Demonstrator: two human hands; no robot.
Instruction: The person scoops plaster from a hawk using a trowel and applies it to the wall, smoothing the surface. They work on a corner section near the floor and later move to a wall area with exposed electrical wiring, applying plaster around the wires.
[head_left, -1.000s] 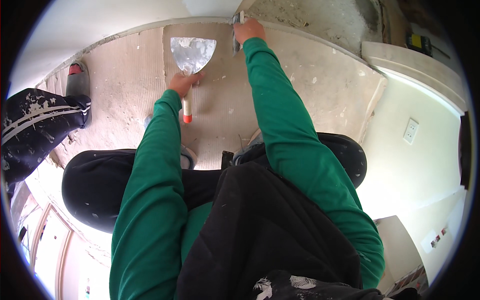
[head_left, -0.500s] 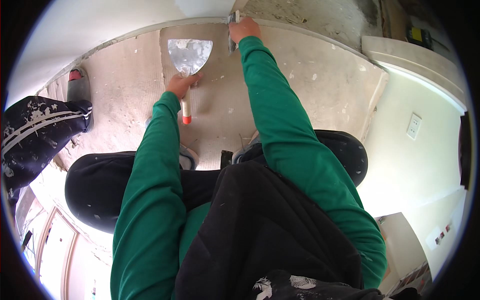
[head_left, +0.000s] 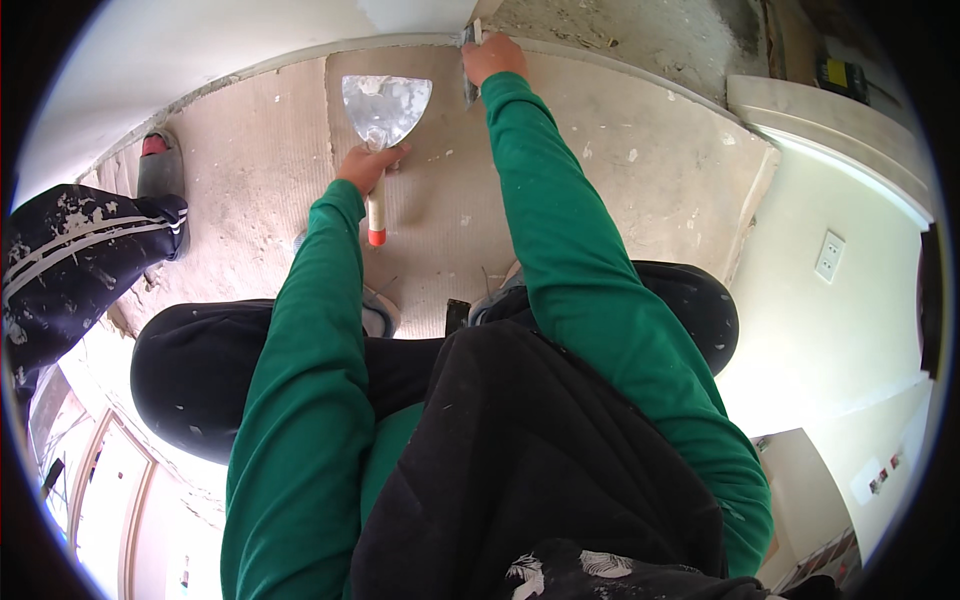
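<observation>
My left hand (head_left: 366,166) grips a wide putty knife (head_left: 388,106) by its pale, red-tipped handle. The broad metal blade points away from me and carries some white filler near its middle. Farther off and to the right, my right hand (head_left: 495,57) is closed around a second scraper (head_left: 470,72), seen nearly edge-on. That tool stands at the end of the white wall, by the corner; my fingers hide much of its handle.
Cardboard sheeting (head_left: 440,200) with specks of filler covers the floor. At the left a person's splattered trouser leg (head_left: 85,250) and slippered foot (head_left: 160,165) are close by. A white wall (head_left: 250,45) runs ahead. A wall socket (head_left: 829,256) is at right, a yellow-black object (head_left: 840,76) beyond.
Both hands and their tools have hardly moved; the whole view has shifted very slightly. The grips stay the same.
</observation>
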